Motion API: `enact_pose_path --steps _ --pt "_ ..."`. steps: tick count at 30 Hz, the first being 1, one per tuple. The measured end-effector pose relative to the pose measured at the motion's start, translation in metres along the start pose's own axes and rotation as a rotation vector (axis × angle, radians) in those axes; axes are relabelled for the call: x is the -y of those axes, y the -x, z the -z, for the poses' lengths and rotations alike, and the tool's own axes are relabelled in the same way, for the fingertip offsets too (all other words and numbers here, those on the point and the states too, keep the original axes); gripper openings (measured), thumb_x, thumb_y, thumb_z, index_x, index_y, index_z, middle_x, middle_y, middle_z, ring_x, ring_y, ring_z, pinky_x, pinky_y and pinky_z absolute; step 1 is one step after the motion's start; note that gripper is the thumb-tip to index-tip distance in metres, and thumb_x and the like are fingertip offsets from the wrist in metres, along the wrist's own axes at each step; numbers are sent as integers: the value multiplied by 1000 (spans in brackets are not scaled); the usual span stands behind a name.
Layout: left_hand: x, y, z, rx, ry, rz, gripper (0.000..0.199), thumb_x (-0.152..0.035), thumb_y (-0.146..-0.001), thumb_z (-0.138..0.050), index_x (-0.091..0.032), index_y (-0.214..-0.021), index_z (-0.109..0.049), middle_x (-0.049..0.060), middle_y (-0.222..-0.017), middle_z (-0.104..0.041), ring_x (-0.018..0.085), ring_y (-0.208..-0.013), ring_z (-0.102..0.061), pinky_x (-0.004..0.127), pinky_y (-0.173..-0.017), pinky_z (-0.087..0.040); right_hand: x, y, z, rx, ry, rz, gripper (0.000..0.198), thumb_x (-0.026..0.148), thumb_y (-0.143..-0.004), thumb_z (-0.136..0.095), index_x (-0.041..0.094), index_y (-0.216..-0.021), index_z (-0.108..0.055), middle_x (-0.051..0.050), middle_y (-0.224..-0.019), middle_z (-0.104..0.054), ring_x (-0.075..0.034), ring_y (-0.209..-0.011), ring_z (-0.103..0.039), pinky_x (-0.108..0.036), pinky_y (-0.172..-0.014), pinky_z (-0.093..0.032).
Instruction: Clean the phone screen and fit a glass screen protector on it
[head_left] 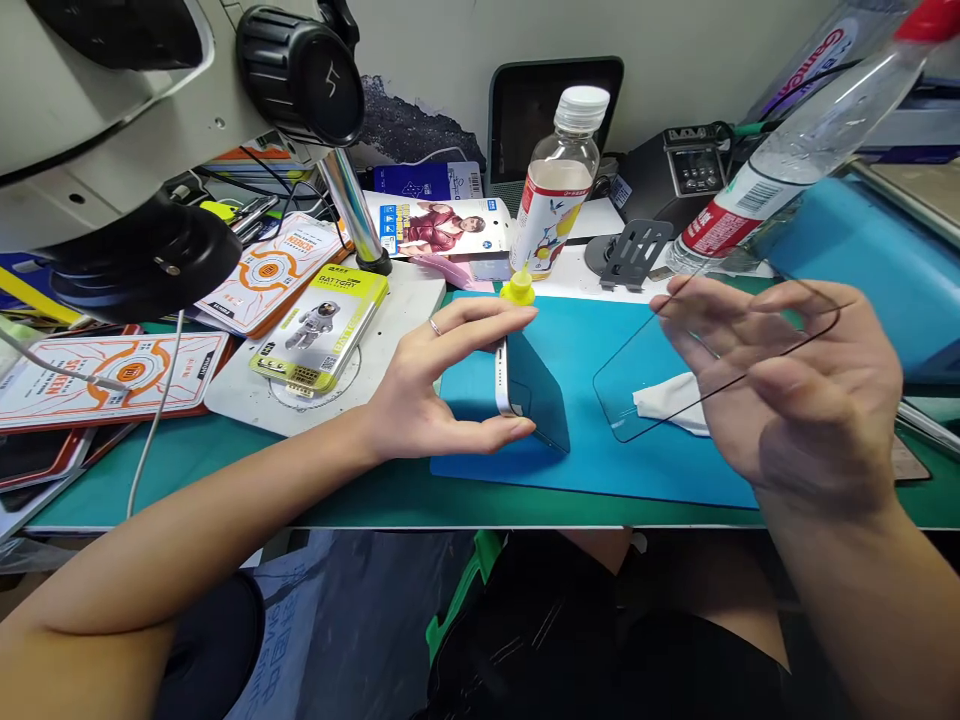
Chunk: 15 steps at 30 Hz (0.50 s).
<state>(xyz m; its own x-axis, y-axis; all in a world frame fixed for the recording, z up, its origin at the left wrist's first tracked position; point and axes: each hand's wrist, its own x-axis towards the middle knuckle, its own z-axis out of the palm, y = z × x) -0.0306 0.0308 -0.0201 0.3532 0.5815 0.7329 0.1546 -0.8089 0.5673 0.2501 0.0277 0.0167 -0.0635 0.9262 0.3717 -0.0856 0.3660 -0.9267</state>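
Held on edge over a blue mat (600,475) on a green tabletop (352,507) in the head view: gripping a smartphone (536,400) in the left hand (431,380), with thumb and fingers clamped on its sides. Holding up a clear, dark-rimmed panel (630,375) in the right hand (817,390), with thumb and fingers clamped on its edges, partly over a white cloth (686,420). Facing a white-capped bottle (551,215), with pale liquid reaching above its label, and, farther right, a red-capped clear bottle (780,170), with contents too hard to tell. Flanked at left by a yellow battery package (322,325), printed with an astronaut and lying on a white board (416,290), near flat packs marked "SCREEN" (277,270), contents hidden, beside a microscope (165,80).
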Motion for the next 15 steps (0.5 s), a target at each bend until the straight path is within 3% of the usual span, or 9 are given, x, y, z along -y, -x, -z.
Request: enact_pose_path --steps 4,8,15 --pt "-2 4 0 19 169 210 83 -42 -79 -87 -32 -153 -51 12 -137 -65 28 -122 -68 41 -99 -64 -8 -11 31 -147 -74 -135 15 36 -80 -75 40 -94 -69 3 -121 -77 -29 -141 -56 -52 -128 -35" --pt "-6 5 1 65 152 313 84 -36 -77 -90 -32 -152 -51 11 -139 -64 28 -125 -67 41 -103 -62 -20 -24 52 -224 -99 -245 22 42 -82 -70 38 -102 -63 0 -133 -72 -29 -146 -52 -54 -129 -31" --pt "-7 -1 -2 212 101 305 84 -35 -79 -89 -31 -153 -51 11 -135 -66 26 -119 -70 40 -101 -63 -32 -43 58 -100 35 -282 51 39 -71 -80 40 -118 -60 -1 -135 -70 -33 -142 -56 -60 -127 -34"
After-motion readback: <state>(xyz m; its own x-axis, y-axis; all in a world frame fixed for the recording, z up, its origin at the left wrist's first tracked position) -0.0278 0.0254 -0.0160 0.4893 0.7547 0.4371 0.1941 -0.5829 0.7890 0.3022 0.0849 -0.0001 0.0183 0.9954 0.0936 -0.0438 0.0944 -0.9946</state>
